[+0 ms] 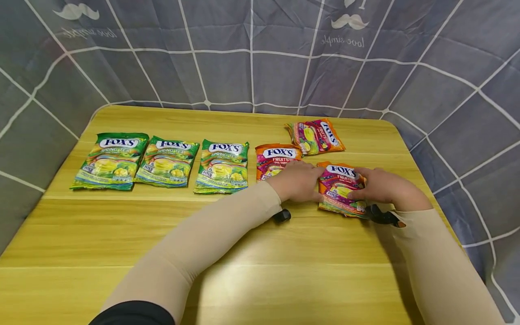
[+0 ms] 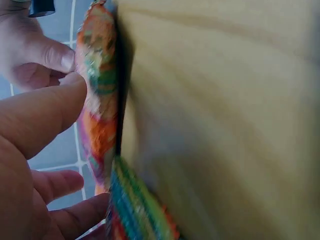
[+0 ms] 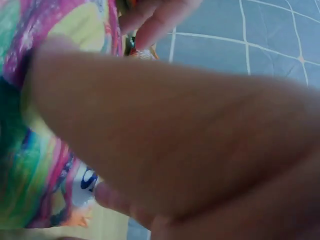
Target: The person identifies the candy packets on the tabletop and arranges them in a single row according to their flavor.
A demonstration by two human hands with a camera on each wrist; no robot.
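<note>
A purple and orange candy bag marked Fox's Fruits (image 1: 339, 183) lies at the right between both hands. My right hand (image 1: 386, 187) grips its right side, the thumb over the printed front. On the opposite side, my left hand (image 1: 298, 180) touches the bag's left edge with thumb and fingers extended. In the left wrist view, that bag (image 2: 97, 65) shows edge-on, close against the wooden surface. Partly hidden under the left hand is a second Fruits bag (image 1: 276, 153). A third Fruits bag (image 1: 318, 136) lies tilted behind them.
Three green Fox's Spring Tea bags, at the left (image 1: 111, 160), beside it (image 1: 167, 162) and nearer the middle (image 1: 222, 167), lie in a row on the wooden table (image 1: 243, 289). Grey checked cloth (image 1: 227, 76) stands around the table's back and sides.
</note>
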